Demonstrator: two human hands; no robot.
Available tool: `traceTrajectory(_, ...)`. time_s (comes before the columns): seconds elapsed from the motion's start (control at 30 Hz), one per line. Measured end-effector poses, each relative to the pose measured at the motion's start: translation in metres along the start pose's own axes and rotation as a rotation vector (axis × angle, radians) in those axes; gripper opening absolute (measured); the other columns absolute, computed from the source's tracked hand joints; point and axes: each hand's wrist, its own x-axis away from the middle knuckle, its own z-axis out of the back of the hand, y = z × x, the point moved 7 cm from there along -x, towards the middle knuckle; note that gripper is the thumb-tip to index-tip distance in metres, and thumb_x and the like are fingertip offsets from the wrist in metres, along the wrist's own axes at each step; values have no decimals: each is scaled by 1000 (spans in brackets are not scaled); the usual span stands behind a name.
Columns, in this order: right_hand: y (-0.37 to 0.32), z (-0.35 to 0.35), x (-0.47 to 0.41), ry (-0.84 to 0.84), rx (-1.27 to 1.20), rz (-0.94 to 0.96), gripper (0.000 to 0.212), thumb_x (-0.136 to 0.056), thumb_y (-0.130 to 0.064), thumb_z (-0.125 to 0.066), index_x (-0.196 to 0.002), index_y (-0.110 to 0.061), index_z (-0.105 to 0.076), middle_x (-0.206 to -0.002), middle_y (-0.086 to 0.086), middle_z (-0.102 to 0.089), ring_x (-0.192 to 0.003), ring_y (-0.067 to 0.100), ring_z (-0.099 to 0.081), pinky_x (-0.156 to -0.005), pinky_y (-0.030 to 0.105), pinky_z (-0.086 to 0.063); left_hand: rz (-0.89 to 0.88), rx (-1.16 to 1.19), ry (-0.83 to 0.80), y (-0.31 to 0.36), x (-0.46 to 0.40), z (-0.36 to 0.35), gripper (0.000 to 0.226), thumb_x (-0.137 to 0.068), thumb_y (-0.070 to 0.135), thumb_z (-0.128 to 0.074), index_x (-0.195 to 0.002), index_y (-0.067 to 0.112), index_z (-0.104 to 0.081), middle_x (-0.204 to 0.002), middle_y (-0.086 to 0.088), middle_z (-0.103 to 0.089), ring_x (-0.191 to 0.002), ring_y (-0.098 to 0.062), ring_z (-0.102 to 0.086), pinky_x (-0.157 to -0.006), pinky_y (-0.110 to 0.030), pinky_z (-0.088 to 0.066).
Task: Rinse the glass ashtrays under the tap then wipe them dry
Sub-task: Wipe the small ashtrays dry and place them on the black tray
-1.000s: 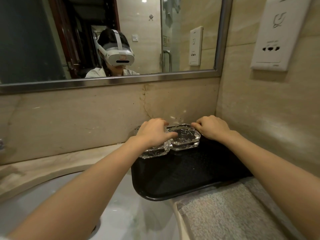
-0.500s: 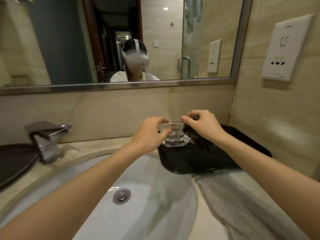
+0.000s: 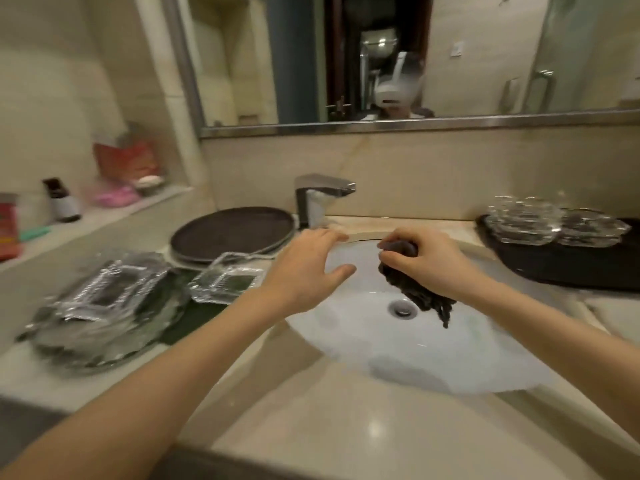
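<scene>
Ashtrays [image 3: 225, 282] waited left of the sink [image 3: 433, 368] for rinsing; my left hand [image 3: 308, 271] spread wide, empty, while my right hand [image 3: 422, 261] gripped the dark cloth [image 3: 420, 292].

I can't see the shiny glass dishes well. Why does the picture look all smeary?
Head view: the whole picture is motion-blurred, most at the glass ashtrays on the left and the ones on the right; the left hand and tap are soft too; a small lamp glare shines on the counter.

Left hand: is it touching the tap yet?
Apart. The head view shows the left hand open over the basin's near rim, with pale counter visible between its fingertips and the tap behind them.
</scene>
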Motion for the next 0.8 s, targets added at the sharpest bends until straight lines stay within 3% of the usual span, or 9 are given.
traceTrajectory(0.13,-36,-48,-19,-47,10,63,17,-85,-22,-63,-101,-19,-66,-91,-7,-65,-85,9,-57,-65,6,-39,156,-26,48,-59,29,31,48,-91,37,-56,-135,21,-46,-135,5,-50,-126,-13,-41,-102,-26,-32)
traceTrajectory(0.23,-51,-79,-37,-99,-5,47,23,-85,-22,-63,-107,-13,-65,-96,0,-67,-90,14,-59,-71,19,-43,327,48,35,-97,36,43,45,-95,26,-51,-139,16,-42,-140,-1,-47,-128,-18,-42,-103,-31,-35)
traceTrajectory(0.3,-55,-94,-46,-110,2,27,20,-85,-23,-63,-101,-13,-67,-89,-4,-64,-85,12,-57,-65,13,-41,447,47,-44,-121,35,39,46,-98,20,-45,-142,11,-36,-142,-8,-43,-128,-24,-43,-101,-35,-38)
traceTrajectory(0.4,-56,-109,-54,-115,29,20,16,-85,-22,-62,-95,-11,-69,-75,-16,-52,-73,3,-50,-60,7,-36,559,-69,-186,-151,29,26,47,-97,17,-43,-141,6,-29,-130,-15,-49,-111,-29,-51,-84,-36,-45)
traceTrajectory(0.5,-49,-113,-55,-123,13,4,13,-85,-21,-62,-92,-13,-70,-76,-17,-53,-75,4,-51,-62,9,-37,638,-144,-263,-168,24,15,47,-96,19,-45,-138,5,-28,-115,-15,-55,-88,-25,-54,-67,-33,-44)
traceTrajectory(0.57,-40,-111,-53,-132,-3,-19,12,-84,-21,-62,-90,-14,-69,-77,-14,-58,-77,6,-54,-63,12,-39,650,-183,-258,-175,19,14,32,-95,15,-46,-124,1,-42,-109,-16,-57,-81,-24,-52,-63,-32,-42)
traceTrajectory(0.63,-32,-107,-50,-141,-5,-44,12,-84,-21,-62,-90,-14,-70,-77,-11,-61,-79,9,-56,-65,17,-41,648,-217,-255,-178,15,14,11,-93,7,-46,-84,0,-51,-86,-13,-57,-68,-20,-50,-59,-29,-39)
traceTrajectory(0.7,-23,-102,-49,-141,-16,-73,12,-84,-22,-62,-89,-14,-69,-78,-8,-63,-80,12,-57,-67,21,-43,672,-228,-260,-182,13,12,24,-90,1,-45,-67,4,-46,-68,-7,-48,-61,-19,-46,-58,-28,-38)
traceTrajectory(0.8,-13,-92,-48,-134,-46,-103,11,-85,-22,-62,-89,-15,-69,-82,-5,-64,-80,11,-57,-67,20,-44,678,-195,-220,-182,8,11,13,-93,2,-43,-96,-2,-55,-78,-9,-52,-72,-23,-51,-63,-30,-38)
